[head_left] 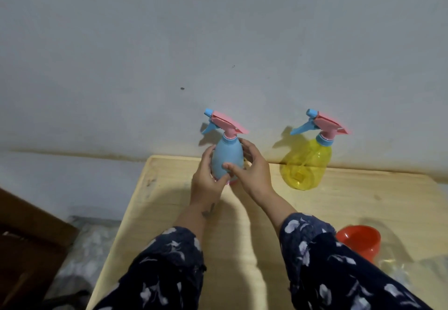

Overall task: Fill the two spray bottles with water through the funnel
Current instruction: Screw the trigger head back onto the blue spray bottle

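Note:
A light blue spray bottle [227,158] with a pink and blue trigger head stands near the far edge of the pale wooden table [242,225]. My left hand [206,179] grips its left side, fingers curled round the body. My right hand [252,171] holds its right side, thumb across the front. To the right stands a clear yellow spray bottle [305,166] with the same kind of trigger head screwed on, apart from both hands. An orange funnel [361,239] lies at the table's right, partly hidden behind my right sleeve.
A grey wall [218,43] rises directly behind the table's far edge. Something clear with a yellowish tint [397,271] lies near the funnel at the right. A dark wooden piece of furniture [29,237] stands on the floor to the left.

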Demonstrator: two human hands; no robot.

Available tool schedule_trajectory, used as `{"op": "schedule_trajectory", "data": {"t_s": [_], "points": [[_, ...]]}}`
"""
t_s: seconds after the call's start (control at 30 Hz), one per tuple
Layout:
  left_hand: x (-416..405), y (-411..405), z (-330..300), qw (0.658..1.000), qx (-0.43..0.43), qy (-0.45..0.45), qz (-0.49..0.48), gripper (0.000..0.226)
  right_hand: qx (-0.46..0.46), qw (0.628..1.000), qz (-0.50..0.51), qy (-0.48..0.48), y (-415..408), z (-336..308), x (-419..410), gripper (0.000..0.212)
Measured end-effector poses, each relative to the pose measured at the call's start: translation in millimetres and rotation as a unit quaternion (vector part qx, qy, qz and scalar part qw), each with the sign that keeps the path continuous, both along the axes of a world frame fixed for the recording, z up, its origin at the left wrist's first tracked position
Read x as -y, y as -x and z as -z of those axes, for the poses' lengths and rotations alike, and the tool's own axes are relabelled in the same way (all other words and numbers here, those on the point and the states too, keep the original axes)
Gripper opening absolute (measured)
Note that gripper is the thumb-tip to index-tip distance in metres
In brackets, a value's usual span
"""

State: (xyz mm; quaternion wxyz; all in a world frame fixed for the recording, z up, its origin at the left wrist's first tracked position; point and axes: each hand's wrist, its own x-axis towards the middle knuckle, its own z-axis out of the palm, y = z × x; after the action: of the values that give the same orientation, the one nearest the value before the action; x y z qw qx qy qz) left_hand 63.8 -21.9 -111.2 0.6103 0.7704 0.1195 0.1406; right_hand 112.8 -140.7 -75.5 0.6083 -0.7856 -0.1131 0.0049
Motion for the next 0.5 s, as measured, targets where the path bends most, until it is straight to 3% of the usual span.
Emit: {"op": "schedule_trajectory", "data": {"t_s": [0.13, 0.27, 0.37, 0.5], "points": [[-7, -2, -3, 0.998, -0.023, -0.052, 0.034, 0.079, -0.020, 1.000, -0.002, 0.016, 2, -3, 0, 0.070], [-16, 8, -9, 0.977, -0.103, -0.179, 0.050, 0.088, -0.063, 0.996, 0.002, 0.061, 12, -12, 7, 0.087], [-19, 23, -14, 0.944, -0.175, -0.277, 0.040, 0.068, -0.073, 0.991, 0.022, 0.108, 28, -17, 21, 0.065], [-7, 31, -23, 0.918, -0.219, -0.318, 0.089, 0.036, -0.091, 0.983, 0.054, 0.150, 51, -24, 51, 0.045]]}}
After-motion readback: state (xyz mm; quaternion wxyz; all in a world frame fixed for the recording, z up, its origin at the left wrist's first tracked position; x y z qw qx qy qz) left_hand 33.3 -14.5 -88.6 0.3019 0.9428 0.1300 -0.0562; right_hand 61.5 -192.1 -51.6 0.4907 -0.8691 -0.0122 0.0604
